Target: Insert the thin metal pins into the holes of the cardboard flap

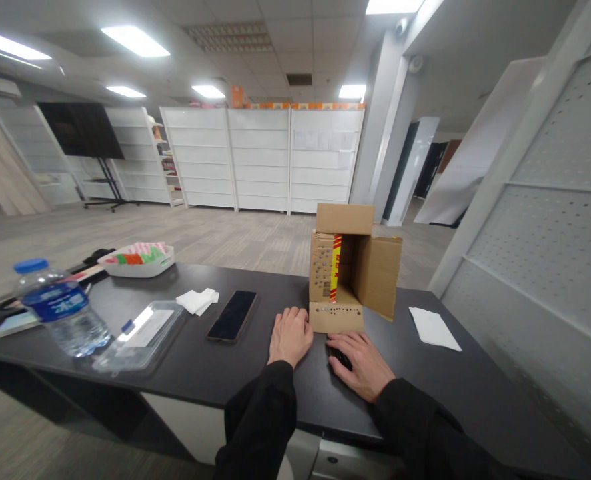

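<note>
My left hand (291,337) rests palm down on the dark desk, its fingers loosely extended and nothing visible in them. Its fingertips are close to the left side of an open cardboard box (320,270). The box lies with its opening towards me, flaps folded out, and a yellow and red tape strip runs down inside the left edge. My right hand (363,363) curls over a small black computer mouse (342,359), just in front of the lower flap. The hand covers most of the mouse.
Left of my hands lie a phone (233,317), white tissues (198,301), a clear plastic case (143,340) and a water bottle (60,307). A white basket (143,268) with colourful packets stands farther back. Folded white paper (434,329) lies right, near a perforated panel (550,253).
</note>
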Demonstrator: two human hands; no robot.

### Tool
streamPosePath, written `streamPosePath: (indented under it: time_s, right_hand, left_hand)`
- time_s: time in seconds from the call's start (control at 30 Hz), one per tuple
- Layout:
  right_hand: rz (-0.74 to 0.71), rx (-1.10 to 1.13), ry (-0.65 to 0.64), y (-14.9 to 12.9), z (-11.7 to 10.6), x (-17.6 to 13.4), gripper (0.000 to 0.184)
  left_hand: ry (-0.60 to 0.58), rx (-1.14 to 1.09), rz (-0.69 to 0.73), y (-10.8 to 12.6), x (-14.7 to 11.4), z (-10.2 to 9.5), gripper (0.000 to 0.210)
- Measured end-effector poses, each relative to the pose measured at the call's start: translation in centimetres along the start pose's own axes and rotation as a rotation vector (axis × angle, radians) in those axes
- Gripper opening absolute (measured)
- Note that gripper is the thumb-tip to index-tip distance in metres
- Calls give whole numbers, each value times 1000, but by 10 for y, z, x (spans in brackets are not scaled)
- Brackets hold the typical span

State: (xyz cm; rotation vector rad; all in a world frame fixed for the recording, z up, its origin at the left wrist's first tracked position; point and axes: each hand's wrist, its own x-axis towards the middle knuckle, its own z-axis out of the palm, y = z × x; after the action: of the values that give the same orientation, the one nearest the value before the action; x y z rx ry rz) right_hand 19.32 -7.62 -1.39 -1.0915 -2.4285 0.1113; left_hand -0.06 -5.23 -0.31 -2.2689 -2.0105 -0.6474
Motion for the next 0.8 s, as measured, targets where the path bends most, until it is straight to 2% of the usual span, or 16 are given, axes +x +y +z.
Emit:
streamPosePath:
  time_s: [0.17,0.5,0.63,0.8]
  right_hand:
    - [-8,6,-9,-1,-2,0,27]
    - [-67,-36,-3,-2,-5,1,32]
    - [-42,-2,42,2,-2,1,35]
    - [65,138,163,11,6,4,36]
  left_hand:
    - [-25,0,-18,1,0,-1,13]
    - [18,4,14,-2,1,4,12]
    - [5,6,7,-1,1,3,12]
    - [1,4,2,0,1,1,11]
